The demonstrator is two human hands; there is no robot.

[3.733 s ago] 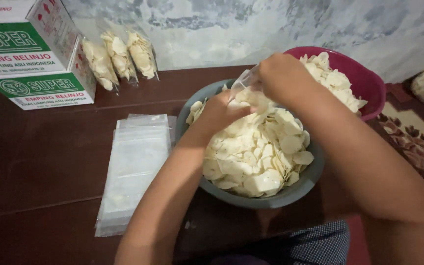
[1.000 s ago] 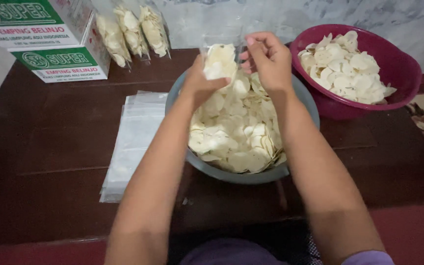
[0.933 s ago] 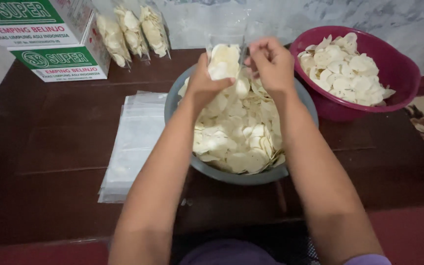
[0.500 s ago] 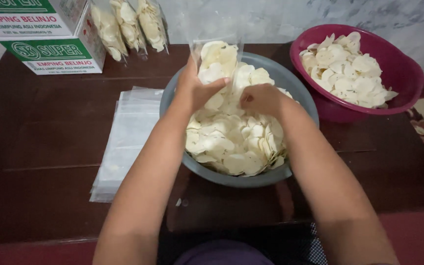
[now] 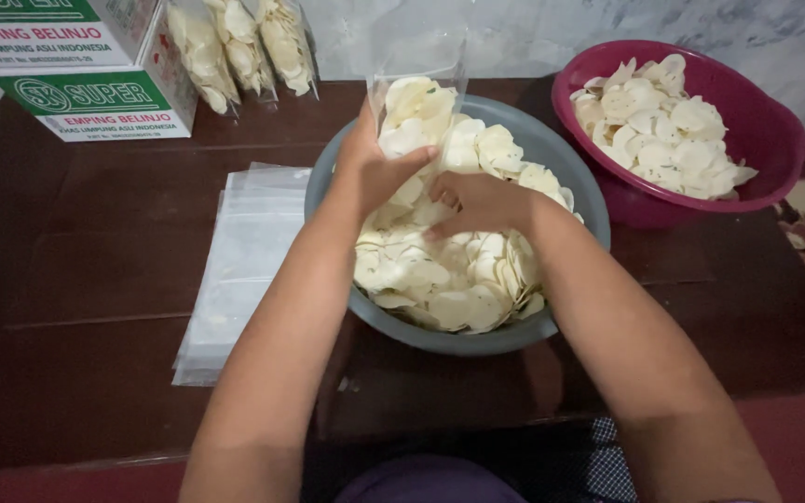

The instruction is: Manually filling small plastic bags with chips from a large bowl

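Note:
A grey bowl [image 5: 570, 186] heaped with pale round chips [image 5: 440, 279] stands in the middle of a dark wooden table. My left hand [image 5: 372, 168] holds a clear plastic bag [image 5: 418, 98] upright over the bowl's far side; the bag is partly filled with chips. My right hand [image 5: 477, 200] reaches into the chip pile just right of the bag, fingers curled over chips.
A stack of flat clear plastic bags [image 5: 244, 270] lies left of the bowl. A dark pink bowl [image 5: 775, 149] of chips sits at the right. Three filled chip bags [image 5: 235, 47] lean at the back beside green-and-white cardboard boxes [image 5: 95, 84].
My right hand came down from the bag's mouth into the chip pile and shifted left toward the bag. My left hand kept holding the bag upright.

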